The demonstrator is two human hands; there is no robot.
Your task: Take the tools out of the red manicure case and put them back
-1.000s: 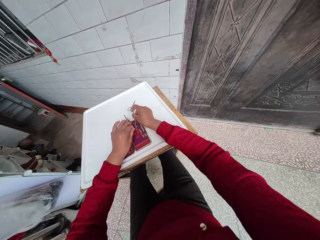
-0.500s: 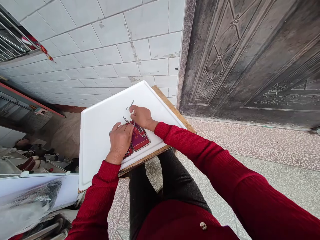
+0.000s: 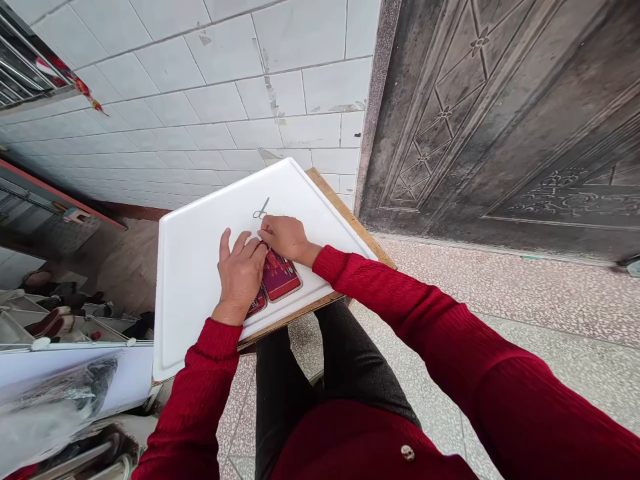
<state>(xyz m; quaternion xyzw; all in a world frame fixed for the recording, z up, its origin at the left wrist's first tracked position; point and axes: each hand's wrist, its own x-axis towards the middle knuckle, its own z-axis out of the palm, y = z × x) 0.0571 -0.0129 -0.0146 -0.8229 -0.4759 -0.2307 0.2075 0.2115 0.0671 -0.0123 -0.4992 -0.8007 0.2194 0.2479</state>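
A manicure case with a red and purple lining lies spread on the white tabletop, with several small metal tools in it. My left hand lies over the case's left half, fingers stretched and apart, its thumb hidden. Just beyond the case, my right hand is closed in a pinch close to the left fingertips. Whatever sits between those right fingers is too small or too hidden to make out. Small scissors rest on the tabletop just past the right fingertips, touching neither hand.
The white board has a raised rim and lies on a wooden table against a tiled wall. A dark carved door stands to the right. A rack with shoes is at the lower left.
My right hand has drawn slightly back from the scissors toward the left fingertips. The left fingers have spread and lifted a little. A metal tool seen beside them is now out of sight.
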